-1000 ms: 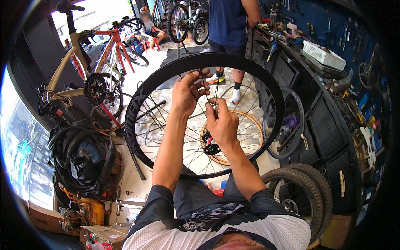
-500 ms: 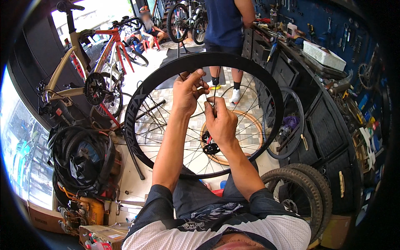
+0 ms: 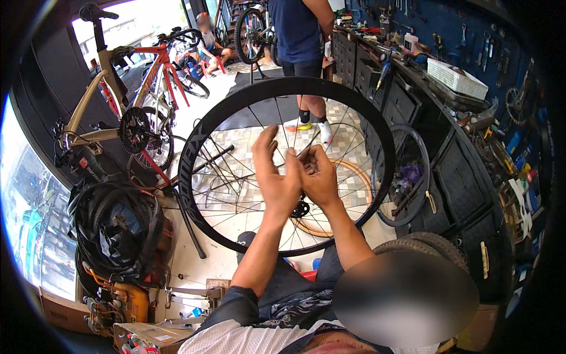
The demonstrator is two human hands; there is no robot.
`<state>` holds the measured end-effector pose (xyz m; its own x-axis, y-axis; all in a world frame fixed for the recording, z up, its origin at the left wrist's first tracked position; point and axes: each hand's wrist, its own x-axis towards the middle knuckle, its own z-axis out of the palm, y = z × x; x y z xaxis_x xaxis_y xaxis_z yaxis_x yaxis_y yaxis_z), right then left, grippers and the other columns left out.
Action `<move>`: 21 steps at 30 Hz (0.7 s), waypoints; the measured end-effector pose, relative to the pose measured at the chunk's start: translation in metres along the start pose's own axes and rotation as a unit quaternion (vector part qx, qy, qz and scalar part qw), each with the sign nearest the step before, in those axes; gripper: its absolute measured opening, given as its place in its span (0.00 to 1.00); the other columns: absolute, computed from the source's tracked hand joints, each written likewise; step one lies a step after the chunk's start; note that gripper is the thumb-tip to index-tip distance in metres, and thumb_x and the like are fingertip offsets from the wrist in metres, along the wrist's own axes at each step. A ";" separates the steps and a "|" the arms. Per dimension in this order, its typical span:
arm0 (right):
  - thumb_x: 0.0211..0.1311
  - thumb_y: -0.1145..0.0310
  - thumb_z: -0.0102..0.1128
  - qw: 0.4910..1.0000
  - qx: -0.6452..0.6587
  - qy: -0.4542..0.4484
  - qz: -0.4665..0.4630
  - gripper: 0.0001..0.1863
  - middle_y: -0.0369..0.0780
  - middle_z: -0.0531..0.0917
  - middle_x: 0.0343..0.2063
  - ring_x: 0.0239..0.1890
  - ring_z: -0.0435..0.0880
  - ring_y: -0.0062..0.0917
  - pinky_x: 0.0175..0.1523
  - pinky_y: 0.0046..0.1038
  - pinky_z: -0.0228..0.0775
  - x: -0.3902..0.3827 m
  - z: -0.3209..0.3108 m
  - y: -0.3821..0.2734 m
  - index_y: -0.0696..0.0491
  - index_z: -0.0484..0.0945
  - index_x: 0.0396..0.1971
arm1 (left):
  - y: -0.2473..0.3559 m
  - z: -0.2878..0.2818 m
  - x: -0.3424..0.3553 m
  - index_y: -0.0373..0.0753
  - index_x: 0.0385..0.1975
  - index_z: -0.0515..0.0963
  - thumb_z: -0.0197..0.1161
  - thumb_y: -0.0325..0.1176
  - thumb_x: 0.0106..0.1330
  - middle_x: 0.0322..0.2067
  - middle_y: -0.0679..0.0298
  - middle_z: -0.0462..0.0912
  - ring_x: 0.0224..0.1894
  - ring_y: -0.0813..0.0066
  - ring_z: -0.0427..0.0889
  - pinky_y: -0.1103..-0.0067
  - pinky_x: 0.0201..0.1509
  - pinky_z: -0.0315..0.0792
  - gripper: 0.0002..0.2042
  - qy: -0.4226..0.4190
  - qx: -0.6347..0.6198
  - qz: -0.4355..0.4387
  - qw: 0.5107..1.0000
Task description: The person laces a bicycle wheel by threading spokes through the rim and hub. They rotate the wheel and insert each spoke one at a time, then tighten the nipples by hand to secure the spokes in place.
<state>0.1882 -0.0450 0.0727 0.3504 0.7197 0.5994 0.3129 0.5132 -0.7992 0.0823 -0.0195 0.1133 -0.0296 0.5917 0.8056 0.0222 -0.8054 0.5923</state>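
A black deep-rim bicycle wheel (image 3: 190, 159) stands upright in front of me, its thin spokes running to the hub (image 3: 302, 209). My left hand (image 3: 273, 177) is raised inside the wheel with the palm flat and the fingers spread upward, holding nothing. It rests against my right hand (image 3: 319, 175). My right hand's fingers are curled and pinch a spoke (image 3: 311, 147) above the hub. Both forearms come up from the lower edge and cover the lower spokes.
A tan bicycle (image 3: 88, 112) and a red bicycle (image 3: 159, 71) stand at the left, above a heap of black tyres (image 3: 115, 230). A person in a blue shirt (image 3: 298, 29) stands behind the wheel. A black cabinet (image 3: 466, 171) with a leaning rim (image 3: 425, 177) lines the right.
Both hands have come down from the upper spokes toward the hub. My left hand has let go of the spokes and spread its fingers.
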 end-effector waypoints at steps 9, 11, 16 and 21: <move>0.83 0.64 0.54 0.992 0.111 -0.059 0.001 0.13 0.40 0.86 0.35 0.36 0.85 0.21 0.39 0.24 0.77 -0.015 -0.021 0.006 0.60 0.76 0.51 | -0.009 0.058 0.061 0.23 0.63 0.72 0.65 0.49 0.76 0.63 0.37 0.75 0.68 0.46 0.74 0.64 0.71 0.67 0.32 -0.089 -0.002 -0.094 0.992; 0.82 0.65 0.55 0.999 0.016 -0.038 -0.028 0.13 0.39 0.86 0.37 0.39 0.86 0.20 0.42 0.24 0.77 -0.019 -0.024 -0.006 0.60 0.78 0.50 | -0.009 0.070 0.079 0.23 0.52 0.78 0.68 0.54 0.74 0.49 0.44 0.85 0.53 0.53 0.83 0.65 0.59 0.73 0.31 -0.073 0.030 -0.089 0.993; 0.78 0.69 0.61 0.997 0.030 -0.028 -0.063 0.10 0.41 0.88 0.34 0.35 0.87 0.23 0.42 0.26 0.78 -0.023 -0.029 -0.002 0.60 0.82 0.50 | -0.012 0.079 0.099 0.26 0.47 0.83 0.72 0.57 0.70 0.41 0.50 0.91 0.44 0.65 0.89 0.73 0.48 0.77 0.31 -0.164 -0.059 -0.223 0.959; 0.79 0.76 0.57 0.989 0.130 0.069 -0.016 0.23 0.39 0.86 0.33 0.34 0.86 0.19 0.42 0.23 0.79 -0.020 -0.020 0.001 0.57 0.68 0.69 | -0.024 0.078 0.102 0.33 0.46 0.82 0.72 0.44 0.71 0.41 0.56 0.91 0.44 0.65 0.93 0.76 0.44 0.83 0.18 -0.215 -0.232 -0.324 0.891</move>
<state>0.1996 -0.0685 0.0602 0.4670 0.6394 0.6108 0.0943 0.6508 -0.7534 0.1564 0.0630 0.1827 0.5032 0.8162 0.2838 -0.2789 -0.1575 0.9473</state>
